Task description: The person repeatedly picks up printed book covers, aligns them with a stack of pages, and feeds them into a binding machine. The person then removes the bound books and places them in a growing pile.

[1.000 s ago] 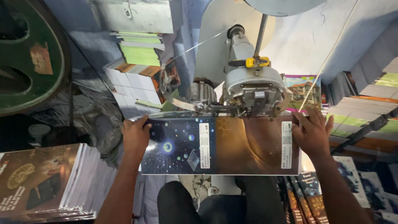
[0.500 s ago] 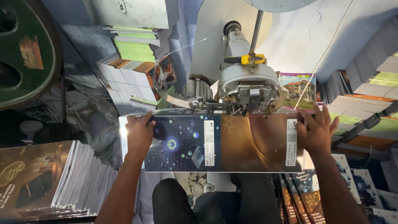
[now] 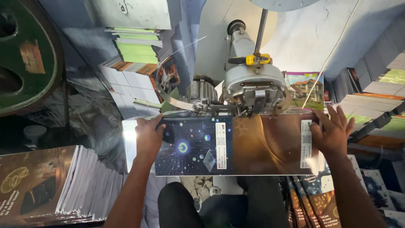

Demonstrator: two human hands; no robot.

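Note:
A glossy booklet cover (image 3: 236, 145), dark blue with stars on its left half and brown on its right, lies open and flat under the head of a grey stitching machine (image 3: 253, 86). My left hand (image 3: 148, 136) presses palm-down on the cover's left end. My right hand (image 3: 333, 130) rests on its right end with the fingers spread. The machine's head sits over the cover's top edge, near the middle fold.
A tall pile of like booklets (image 3: 50, 185) stands at the lower left. More booklets (image 3: 320, 198) lie at the lower right, and paper stacks (image 3: 137, 46) sit behind. A big green wheel (image 3: 25, 55) is at the upper left. My dark-clad knees (image 3: 219, 207) are below.
The cover and both hands sit a little further right and lower in the view than before. The hands keep the same hold on its two ends.

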